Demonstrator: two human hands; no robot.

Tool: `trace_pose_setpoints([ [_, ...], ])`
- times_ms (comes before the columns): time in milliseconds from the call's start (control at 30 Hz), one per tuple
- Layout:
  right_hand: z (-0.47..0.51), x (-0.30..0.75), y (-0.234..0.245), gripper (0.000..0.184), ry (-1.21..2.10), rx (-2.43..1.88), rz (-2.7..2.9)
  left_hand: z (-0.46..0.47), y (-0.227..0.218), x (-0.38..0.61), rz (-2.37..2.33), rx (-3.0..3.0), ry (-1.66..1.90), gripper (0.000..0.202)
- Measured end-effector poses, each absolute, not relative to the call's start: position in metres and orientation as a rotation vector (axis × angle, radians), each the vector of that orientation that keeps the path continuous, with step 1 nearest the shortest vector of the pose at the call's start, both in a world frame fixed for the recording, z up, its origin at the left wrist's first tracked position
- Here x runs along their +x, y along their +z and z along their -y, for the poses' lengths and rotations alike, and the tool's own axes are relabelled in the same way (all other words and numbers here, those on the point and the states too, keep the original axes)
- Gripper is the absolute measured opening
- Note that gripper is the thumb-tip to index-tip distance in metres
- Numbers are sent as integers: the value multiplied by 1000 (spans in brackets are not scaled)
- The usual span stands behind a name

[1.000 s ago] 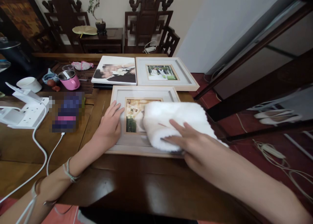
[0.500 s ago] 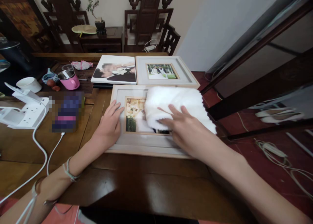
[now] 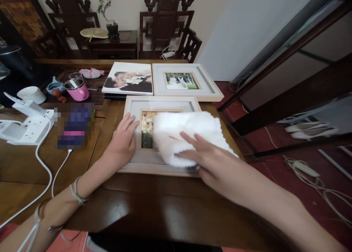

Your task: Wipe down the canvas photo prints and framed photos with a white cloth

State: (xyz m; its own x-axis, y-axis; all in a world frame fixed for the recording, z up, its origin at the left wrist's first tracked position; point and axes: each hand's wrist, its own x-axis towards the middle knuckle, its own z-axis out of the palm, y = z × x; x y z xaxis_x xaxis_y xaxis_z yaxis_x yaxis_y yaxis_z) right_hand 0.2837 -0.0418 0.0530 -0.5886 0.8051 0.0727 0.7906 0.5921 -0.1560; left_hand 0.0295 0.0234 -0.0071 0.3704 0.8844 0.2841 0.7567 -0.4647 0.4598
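A light-wood picture frame [image 3: 162,169] with a wide pale mat lies flat on the dark wooden table, and part of its photo [image 3: 147,129] shows on the left. My left hand [image 3: 123,140] grips the frame's left side, fingers bent over the border. Spread across the middle and right of the glass is a fluffy white cloth [image 3: 189,125] with a scalloped edge. My right hand [image 3: 206,153] presses on this cloth and holds it, the fingers partly stretched. The cloth hides most of the photo and the frame's lower right corner.
Behind lie a second framed photo [image 3: 203,78] and a white photo panel [image 3: 132,87]. To the left are a phone on a cable [image 3: 75,127], a white power strip [image 3: 34,129], a pink mug [image 3: 78,91] and a white cup [image 3: 31,95]. The table's right edge borders dark wooden bars [image 3: 275,109].
My right hand has slid the cloth toward me and slightly left over the glass, uncovering the frame's upper edge. My left hand has stayed in place.
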Motion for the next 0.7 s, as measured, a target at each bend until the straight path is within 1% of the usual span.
trace_pose_setpoints([
  [100,4,288,41,62,31,-1476,2620,-23,-7,30,-1465,2378,717,45],
  [200,-21,292,32,60,-124,-1571,2536,-24,-7,29,-1462,2377,713,45],
  [367,-18,284,31,54,-244,-1552,2607,-26,-9,28,-1442,2396,739,46],
  [533,36,275,50,56,-78,-1334,2738,-26,-9,28,-1449,2408,747,46],
  [700,86,276,71,54,180,-1115,2664,-26,-7,29,-1442,2397,721,47],
])
